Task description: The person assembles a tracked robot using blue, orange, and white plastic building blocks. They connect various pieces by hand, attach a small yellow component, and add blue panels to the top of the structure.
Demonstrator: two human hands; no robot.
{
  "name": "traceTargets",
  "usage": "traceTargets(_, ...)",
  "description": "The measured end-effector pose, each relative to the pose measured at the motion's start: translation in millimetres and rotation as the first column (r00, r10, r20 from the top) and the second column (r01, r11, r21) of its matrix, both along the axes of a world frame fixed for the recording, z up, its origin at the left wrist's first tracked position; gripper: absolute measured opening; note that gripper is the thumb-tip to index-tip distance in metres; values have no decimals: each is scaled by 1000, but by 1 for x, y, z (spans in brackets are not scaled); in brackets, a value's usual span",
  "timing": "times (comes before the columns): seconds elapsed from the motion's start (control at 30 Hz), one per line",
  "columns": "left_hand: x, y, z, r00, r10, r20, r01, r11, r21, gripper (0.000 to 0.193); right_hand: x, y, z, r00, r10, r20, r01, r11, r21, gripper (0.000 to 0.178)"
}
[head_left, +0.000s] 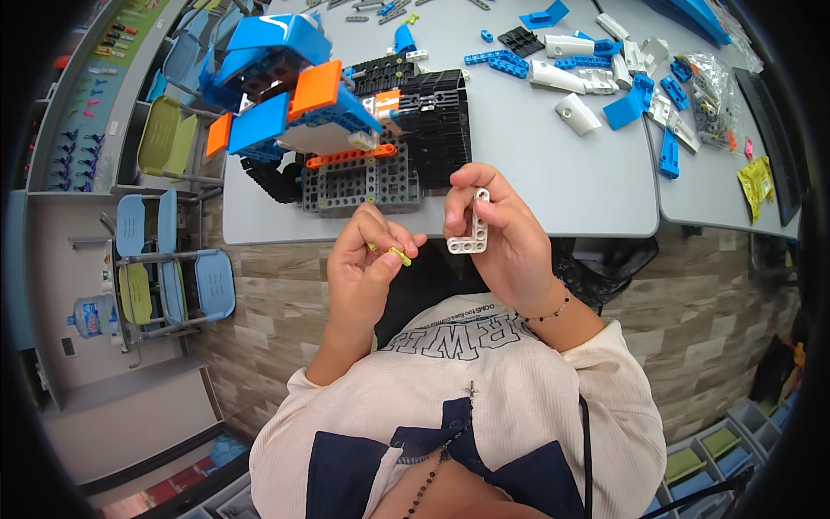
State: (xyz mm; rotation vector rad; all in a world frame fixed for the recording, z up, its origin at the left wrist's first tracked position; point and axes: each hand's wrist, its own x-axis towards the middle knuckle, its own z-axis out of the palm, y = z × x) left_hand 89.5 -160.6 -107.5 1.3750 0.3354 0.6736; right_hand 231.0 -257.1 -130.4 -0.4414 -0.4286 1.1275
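In the head view I see two hands, one model [337, 130] and two tables. The model stands on the first table [562, 203]; the second table [718, 195] is beyond it to the right. Just in front of the model, on the person's side, are both hands, apart from each other. The left hand [363, 259] has its thumb and fingers closed on a lime piece [400, 256]. The right hand [512, 238], in front of the model's right part, pinches one white beam [481, 227] between thumb and fingers.

The beam is of smooth plastic, L-shaped, with round holes along both arms. The lime piece is small and narrow. The model has two flat orange plates [316, 89], glossy blue panels [281, 35], a grey frame [367, 183] with many holes, and a ribbed black track [438, 125] at its right. To the right of the model lie at least four curved white panels [577, 114], several blue parts, one crinkled clear bag [716, 108] and one yellow packet [756, 188].

The fingers hide much of the lime piece, so I cannot tell if it is one or two. Whether the left hand touches the model is also not clear. Behind the model, grey parts are cut by the upper edge.
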Motion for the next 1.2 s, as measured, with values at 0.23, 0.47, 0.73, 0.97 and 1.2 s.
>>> traceTargets(0.23, -14, 6, -6, 999, -52, -1, 51, 994, -99, 8, -14, 4, 6, 993, -36, 110, 39, 999, -27, 38)
traceTargets(0.47, -31, 12, -3, 1000, -3, 5, 3, 992, -130, 9, -34, 13, 10, 958, -9, 287, 18, 999, -27, 41)
traceTargets(0.73, -34, 16, 0, 992, 17, -124, -10, 999, 53, 9, -39, 14, 14, 782, -30, 623, 56, 998, -23, 36)
traceTargets(0.97, -25, 12, 0, 987, 13, -163, 24, 974, 227, 8, -39, 16, 21, 629, -211, 748, 171, 976, 131, 33)
traceTargets(1.2, -19, 7, -5, 987, 23, -161, 29, 950, 312, 6, -44, 14, 16, 653, -245, 717, 212, 967, 138, 30)
